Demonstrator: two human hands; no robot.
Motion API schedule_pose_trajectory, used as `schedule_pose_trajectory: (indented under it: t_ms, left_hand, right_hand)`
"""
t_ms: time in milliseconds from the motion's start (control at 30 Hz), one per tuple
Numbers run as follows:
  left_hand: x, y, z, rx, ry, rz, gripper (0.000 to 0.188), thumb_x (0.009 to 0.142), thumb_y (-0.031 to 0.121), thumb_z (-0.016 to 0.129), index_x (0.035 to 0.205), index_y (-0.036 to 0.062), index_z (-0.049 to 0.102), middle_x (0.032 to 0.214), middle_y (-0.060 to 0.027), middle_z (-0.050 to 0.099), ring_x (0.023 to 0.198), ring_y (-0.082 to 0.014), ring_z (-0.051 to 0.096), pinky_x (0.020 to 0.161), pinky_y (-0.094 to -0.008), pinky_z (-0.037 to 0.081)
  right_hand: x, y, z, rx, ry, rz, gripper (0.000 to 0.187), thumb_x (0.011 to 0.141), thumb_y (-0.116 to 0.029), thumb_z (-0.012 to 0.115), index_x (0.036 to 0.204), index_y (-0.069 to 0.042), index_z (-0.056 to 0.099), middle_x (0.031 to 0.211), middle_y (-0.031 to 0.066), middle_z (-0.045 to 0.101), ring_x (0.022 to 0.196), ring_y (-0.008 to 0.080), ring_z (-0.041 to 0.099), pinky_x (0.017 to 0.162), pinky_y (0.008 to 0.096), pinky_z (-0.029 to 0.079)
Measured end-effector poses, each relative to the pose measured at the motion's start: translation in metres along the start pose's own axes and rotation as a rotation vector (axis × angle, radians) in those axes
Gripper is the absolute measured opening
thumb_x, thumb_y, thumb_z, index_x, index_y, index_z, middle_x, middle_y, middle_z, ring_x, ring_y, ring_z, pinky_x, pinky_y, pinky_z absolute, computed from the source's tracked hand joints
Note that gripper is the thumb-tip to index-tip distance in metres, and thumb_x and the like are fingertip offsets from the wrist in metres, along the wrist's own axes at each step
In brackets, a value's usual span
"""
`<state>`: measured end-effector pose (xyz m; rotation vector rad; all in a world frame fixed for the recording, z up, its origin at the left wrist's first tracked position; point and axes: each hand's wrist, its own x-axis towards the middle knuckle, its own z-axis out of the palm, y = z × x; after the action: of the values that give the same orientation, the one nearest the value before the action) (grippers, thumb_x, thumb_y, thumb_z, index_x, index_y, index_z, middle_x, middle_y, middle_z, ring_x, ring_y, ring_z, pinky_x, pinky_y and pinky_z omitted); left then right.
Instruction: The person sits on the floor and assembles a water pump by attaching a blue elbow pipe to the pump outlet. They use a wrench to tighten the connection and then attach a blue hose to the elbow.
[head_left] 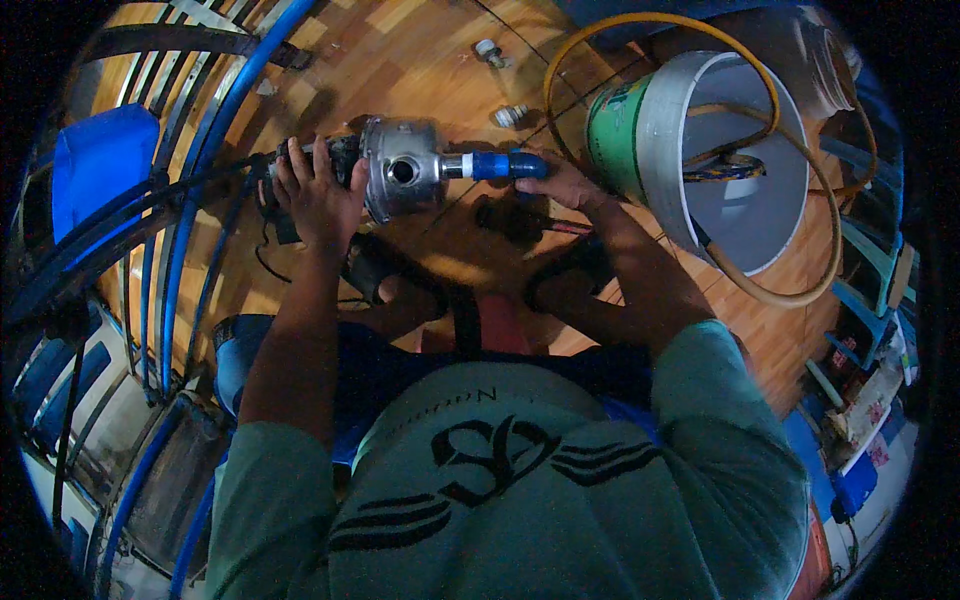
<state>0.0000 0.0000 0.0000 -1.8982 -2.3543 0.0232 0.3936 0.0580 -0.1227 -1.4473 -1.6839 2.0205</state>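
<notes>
A silver metal pump with a round port on its side lies above the wooden floor, between my hands. My left hand grips its dark motor end at the left. My right hand holds the blue fitting that sticks out of the pump's right end. My forearms come up from the lower edge, over my green shirt.
A white bucket with yellow hose coiled in and around it lies at the right. Two small metal fittings rest on the floor beyond the pump. Blue pipes and a dark frame run along the left.
</notes>
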Motion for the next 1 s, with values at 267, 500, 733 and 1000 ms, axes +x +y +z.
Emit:
schedule_pose_trajectory:
  t_ms: [267,500,733,1000]
  left_hand:
    - [0.001,0.007,-0.010,0.014,-0.043,-0.025,0.079,0.090,0.067,0.058,0.148,0.0142,0.051,0.161,-0.0209,0.034,0.147,-0.0462,0.030,0.120,-0.0609,0.021]
    - [-0.006,0.003,-0.006,-0.073,-0.050,-0.098,0.078,0.091,0.065,0.058,0.150,0.0143,0.049,0.162,-0.0196,0.032,0.149,-0.0453,0.026,0.122,-0.0612,0.016]
    - [-0.005,0.006,-0.004,-0.100,-0.047,-0.097,0.078,0.091,0.065,0.057,0.150,0.0150,0.048,0.163,-0.0201,0.030,0.150,-0.0456,0.024,0.122,-0.0617,0.016]
    - [-0.009,0.000,0.001,-0.075,-0.044,-0.111,0.079,0.091,0.066,0.056,0.151,0.0161,0.046,0.163,-0.0202,0.029,0.150,-0.0461,0.024,0.122,-0.0612,0.016]
  right_hand:
    - [-0.044,-0.092,-0.008,0.190,-0.203,0.634,0.083,0.085,-0.084,0.054,0.130,-0.015,0.066,0.113,0.0103,0.070,0.100,0.0194,0.064,0.088,0.0372,0.051]
    - [-0.063,-0.136,0.000,0.196,-0.305,0.414,0.069,0.093,-0.072,0.056,0.123,-0.010,0.065,0.103,0.0092,0.068,0.086,0.0167,0.064,0.076,0.0355,0.054]
    - [-0.098,-0.097,0.092,0.060,0.540,0.197,0.060,0.084,-0.054,0.080,0.112,-0.003,0.063,0.089,0.0075,0.068,0.082,0.0199,0.065,0.074,0.0376,0.056]
    - [-0.066,-0.193,0.016,0.287,0.010,0.556,0.059,0.082,-0.062,0.079,0.093,-0.005,0.067,0.077,0.0091,0.067,0.072,0.0211,0.066,0.068,0.0354,0.054]
